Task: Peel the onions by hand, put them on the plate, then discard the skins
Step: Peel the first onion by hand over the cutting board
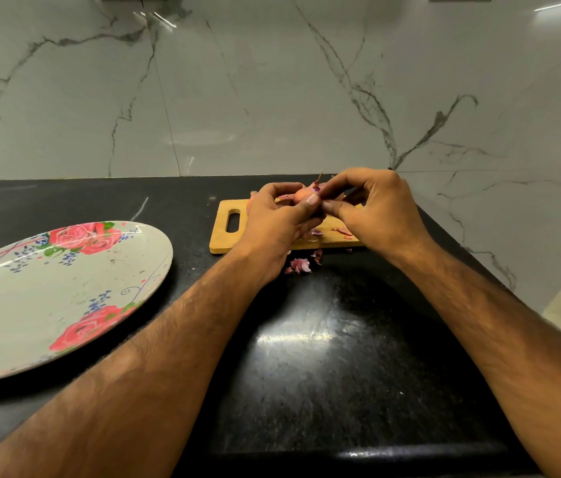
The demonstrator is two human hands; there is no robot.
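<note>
A small pinkish onion (302, 193) is held above the wooden cutting board (223, 238). My left hand (277, 222) grips the onion, its thumb lying across the front. My right hand (377, 210) pinches the purple skin at the onion's right end with thumb and fingertips. Loose bits of skin (300, 264) lie on the counter just in front of the board, and more skin scraps (342, 232) lie on the board. A large floral plate (48, 298) sits to the left with nothing on it.
The black stone counter (323, 357) ends at a marble wall (237, 98) behind the board. The counter's right edge runs diagonally past my right forearm. The board's handle hole faces left, toward the plate.
</note>
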